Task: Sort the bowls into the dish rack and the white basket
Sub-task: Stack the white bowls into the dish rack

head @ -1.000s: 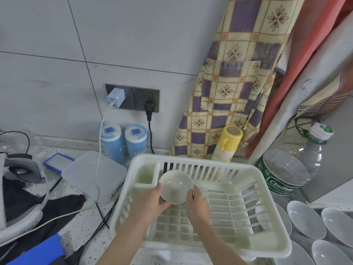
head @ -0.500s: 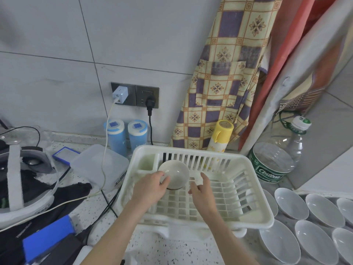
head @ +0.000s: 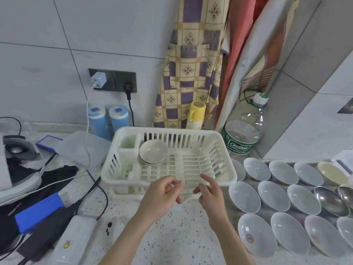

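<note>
Cream ceramic bowl (head: 153,151) rests inside white slatted plastic dish rack (head: 225,178); both hands (head: 164,190) (head: 209,192) empty, loosely curled beside its near rim. Next: probably grasp another bowl.

Bright even light, soft shadows, bowed edges

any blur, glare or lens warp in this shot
Head view: wide-angle warp bends the wall tile lines and stretches the bowls at the lower right edge; left hand and right hand look slightly motion-soft; small glare spots sit on the bowl in the rack and the metal bowl; lighting is even, shadows faint.
</note>
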Demonstrator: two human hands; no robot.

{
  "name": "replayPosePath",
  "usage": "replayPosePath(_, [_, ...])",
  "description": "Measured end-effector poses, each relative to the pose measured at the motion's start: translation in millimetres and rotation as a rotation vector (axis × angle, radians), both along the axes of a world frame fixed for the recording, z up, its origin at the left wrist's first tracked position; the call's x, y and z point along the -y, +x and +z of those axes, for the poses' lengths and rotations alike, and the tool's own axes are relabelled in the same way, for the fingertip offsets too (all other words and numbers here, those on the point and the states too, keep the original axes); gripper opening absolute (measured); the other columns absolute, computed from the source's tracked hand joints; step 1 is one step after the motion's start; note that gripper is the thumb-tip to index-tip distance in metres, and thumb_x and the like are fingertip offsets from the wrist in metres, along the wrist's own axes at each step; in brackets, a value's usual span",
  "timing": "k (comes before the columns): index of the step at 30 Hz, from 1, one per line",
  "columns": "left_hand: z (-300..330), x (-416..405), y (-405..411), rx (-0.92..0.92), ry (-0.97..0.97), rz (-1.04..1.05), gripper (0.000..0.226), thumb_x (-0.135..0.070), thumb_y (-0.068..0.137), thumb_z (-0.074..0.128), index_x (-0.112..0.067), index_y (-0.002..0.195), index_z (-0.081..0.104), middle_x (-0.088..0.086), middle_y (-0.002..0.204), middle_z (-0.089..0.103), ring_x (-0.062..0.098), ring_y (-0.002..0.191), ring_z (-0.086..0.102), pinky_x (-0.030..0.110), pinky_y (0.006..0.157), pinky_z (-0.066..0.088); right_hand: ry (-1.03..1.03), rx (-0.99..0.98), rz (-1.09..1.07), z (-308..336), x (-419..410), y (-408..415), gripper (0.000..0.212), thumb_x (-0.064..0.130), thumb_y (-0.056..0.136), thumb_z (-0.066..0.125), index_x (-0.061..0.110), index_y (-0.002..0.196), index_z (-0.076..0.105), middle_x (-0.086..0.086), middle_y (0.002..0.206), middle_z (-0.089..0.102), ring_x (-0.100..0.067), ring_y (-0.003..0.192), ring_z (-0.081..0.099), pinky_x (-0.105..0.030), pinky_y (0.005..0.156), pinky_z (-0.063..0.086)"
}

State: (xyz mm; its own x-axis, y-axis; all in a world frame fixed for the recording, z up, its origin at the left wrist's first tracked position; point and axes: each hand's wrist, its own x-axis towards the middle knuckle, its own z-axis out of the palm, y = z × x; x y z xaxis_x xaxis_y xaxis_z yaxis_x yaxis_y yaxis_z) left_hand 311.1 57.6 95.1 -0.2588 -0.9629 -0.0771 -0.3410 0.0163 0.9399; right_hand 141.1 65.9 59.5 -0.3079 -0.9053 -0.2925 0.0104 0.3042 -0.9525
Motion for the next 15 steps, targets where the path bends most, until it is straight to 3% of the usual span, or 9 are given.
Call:
replayPosePath(4, [-11, -22, -34, -0.034, 0.131, -0.044, 0.024, -0.039, 0.096, 0.054, -0.02, 0.086, 0.066, -0.003, 0.068, 0.075, 0.014, 0.045, 0.039, 0.023, 0.046, 0.036, 0.007, 0.014, -0.078, -4, -27, -32, 0.029, 0.015, 0.095, 0.052, 0.033, 0.115, 0.061, 0.007, 0.066, 0.067, -0.001, 0.049, 0.046, -0.019, 0.054, 0.039])
replayPosePath(7, [-25, -36, -64, -0.037, 0.245, -0.054, 0.026, -0.038, 0.097, 0.053, -0.018, 0.086, 0.066, -0.002, 0.067, 0.074, 0.011, 0.043, 0.039, 0.026, 0.05, 0.036, 0.02, 0.019, -0.139, -9, -45, -61, 0.025, 0.015, 0.095, 0.053, 0.03, 0.113, 0.063, 0.006, 0.066, 0.066, -0.003, 0.047, 0.045, -0.019, 0.052, 0.038])
replayPosePath(11, [-49, -55, -108, 0.002, 0.399, -0.059, 0.022, -0.042, 0.098, 0.05, -0.023, 0.095, 0.062, -0.005, 0.072, 0.074, 0.003, 0.043, 0.045, 0.019, 0.051, 0.04, 0.051, 0.011, -0.2, -13, -72, -109, 0.026, 0.011, 0.094, 0.051, 0.027, 0.108, 0.067, 0.002, 0.071, 0.065, -0.004, 0.045, 0.044, -0.022, 0.055, 0.036])
replayPosePath(15, [-72, -74, -150, 0.092, 0.579, -0.039, 0.022, -0.052, 0.098, 0.043, -0.035, 0.11, 0.05, -0.006, 0.09, 0.073, 0.004, 0.053, 0.051, 0.015, 0.047, 0.037, 0.117, 0.025, -0.27, -26, -106, -163, 0.023, 0.011, 0.095, 0.052, 0.022, 0.097, 0.072, 0.004, 0.063, 0.066, -0.004, 0.044, 0.045, -0.019, 0.048, 0.035])
